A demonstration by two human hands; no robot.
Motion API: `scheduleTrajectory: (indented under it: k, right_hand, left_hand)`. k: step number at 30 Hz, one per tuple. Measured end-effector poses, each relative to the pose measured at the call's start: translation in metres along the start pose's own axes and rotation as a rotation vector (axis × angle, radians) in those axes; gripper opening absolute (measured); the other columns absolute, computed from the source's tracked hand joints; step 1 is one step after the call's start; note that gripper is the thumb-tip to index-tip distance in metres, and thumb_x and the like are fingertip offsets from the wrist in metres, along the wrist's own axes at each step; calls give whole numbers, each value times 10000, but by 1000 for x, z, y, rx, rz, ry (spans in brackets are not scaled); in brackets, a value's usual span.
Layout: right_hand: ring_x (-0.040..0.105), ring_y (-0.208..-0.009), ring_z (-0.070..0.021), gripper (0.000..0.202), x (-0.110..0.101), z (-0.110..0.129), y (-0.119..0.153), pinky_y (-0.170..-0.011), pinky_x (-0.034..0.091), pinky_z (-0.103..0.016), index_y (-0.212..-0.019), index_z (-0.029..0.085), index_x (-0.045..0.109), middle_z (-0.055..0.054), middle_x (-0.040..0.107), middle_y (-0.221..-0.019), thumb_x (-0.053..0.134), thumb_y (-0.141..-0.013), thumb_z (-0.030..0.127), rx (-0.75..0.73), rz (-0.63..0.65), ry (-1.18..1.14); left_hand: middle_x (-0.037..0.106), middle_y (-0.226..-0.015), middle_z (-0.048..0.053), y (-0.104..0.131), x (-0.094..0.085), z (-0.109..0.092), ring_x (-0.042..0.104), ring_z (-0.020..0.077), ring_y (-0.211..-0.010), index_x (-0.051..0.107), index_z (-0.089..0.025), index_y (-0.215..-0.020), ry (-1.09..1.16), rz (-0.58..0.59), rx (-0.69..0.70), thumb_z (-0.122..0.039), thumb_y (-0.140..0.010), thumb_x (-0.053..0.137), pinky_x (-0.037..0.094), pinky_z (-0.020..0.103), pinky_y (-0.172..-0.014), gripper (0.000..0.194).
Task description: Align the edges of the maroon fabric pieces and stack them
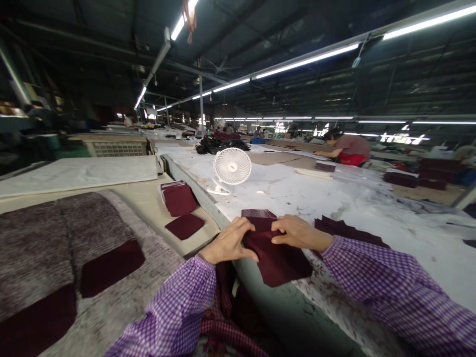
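A maroon fabric piece (284, 265) lies at the near edge of the white table, its front corner hanging slightly over the edge. My left hand (233, 240) grips its left side, thumb toward me and fingers bent on the far side. Curled fingers of my right hand (297, 232) hold the cloth from the right. Under or behind it shows a piece with a speckled grey strip (258, 213). More maroon pieces (349, 231) lie partly hidden beyond my right forearm. What sits between my fingertips is partly covered by the hands.
A white clip fan (232, 167) stands ahead on the table (327, 191). On the lower left surface are a maroon stack (179, 198), a single piece (185, 226) and speckled cloth (92, 213) with maroon patches. A person (351, 148) leans over the table at right.
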State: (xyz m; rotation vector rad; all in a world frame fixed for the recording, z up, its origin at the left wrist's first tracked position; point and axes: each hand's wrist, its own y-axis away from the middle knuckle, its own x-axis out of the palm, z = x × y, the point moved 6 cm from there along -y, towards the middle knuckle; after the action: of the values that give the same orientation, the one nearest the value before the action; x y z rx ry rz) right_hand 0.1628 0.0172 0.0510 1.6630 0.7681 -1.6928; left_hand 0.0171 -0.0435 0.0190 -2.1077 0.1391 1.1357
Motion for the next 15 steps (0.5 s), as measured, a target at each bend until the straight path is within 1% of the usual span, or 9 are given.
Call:
scheduleTrajectory:
  k: [2,4,6,8,9,11,12,14,15]
  right_hand:
    - [525,-894,-219,214,-14,-3,8,-806,376,-344,-789,183,608,-60,608,-912,545,-803,387,-14,-58,-68]
    - [528,-811,-200,273,-33,-13,24,-742,396,-326,-809,171,592,-50,602,-848,479,-830,419,10,-80,-230]
    - [526,-719,-178,346,-50,-33,45,-660,406,-299,-847,168,586,-33,597,-787,447,-836,484,79,-62,-395]
    - [546,-755,-188,383,-60,-59,68,-668,425,-294,-884,170,592,-42,618,-834,459,-825,525,155,-24,-489]
    - [561,-799,-202,394,-61,-73,79,-698,438,-301,-915,176,599,-51,632,-882,462,-824,534,181,10,-515]
    - [578,-896,-232,401,-54,-97,95,-776,450,-326,-1008,191,607,-74,642,-986,484,-820,524,218,69,-472]
    - [581,-929,-247,412,-50,-108,100,-801,450,-342,-1056,195,605,-89,639,-1025,507,-810,510,252,56,-395]
    - [588,-928,-275,445,-50,-118,103,-805,447,-385,-1100,173,611,-135,637,-1022,533,-791,484,333,-121,-152]
    - [589,-916,-282,441,-50,-113,102,-799,443,-401,-1093,165,623,-148,638,-1008,517,-802,480,334,-217,-42]
  left_hand:
    - [519,-1016,83,-1,3,-2,473,234,-941,536,-174,-1099,-70,32,27,-614,-625,675,443,376,-847,661]
    - [517,-1016,84,-1,5,-2,469,233,-945,557,-181,-1104,-112,57,34,-583,-685,643,444,372,-843,587]
    - [523,-1014,80,-2,6,0,474,222,-952,596,-197,-1089,-110,72,28,-521,-771,587,444,354,-843,454]
    - [534,-1020,75,-2,5,0,483,206,-961,629,-213,-1077,-72,76,28,-458,-842,523,439,339,-859,356]
    - [542,-1023,74,-2,4,0,487,200,-966,641,-218,-1074,-50,74,30,-433,-867,495,436,336,-868,332]
    - [562,-1022,72,-2,1,-2,497,193,-965,658,-219,-1058,-9,69,35,-396,-902,449,431,337,-880,315]
    - [577,-1010,70,-3,-1,-3,504,190,-956,666,-214,-1036,12,63,32,-383,-915,430,430,337,-881,315]
    - [610,-959,64,-3,-5,-4,524,180,-915,675,-192,-964,62,41,1,-354,-931,402,430,327,-866,320]
    - [624,-919,58,-4,-7,-4,534,174,-881,673,-180,-918,88,28,-23,-340,-934,398,432,318,-850,318]
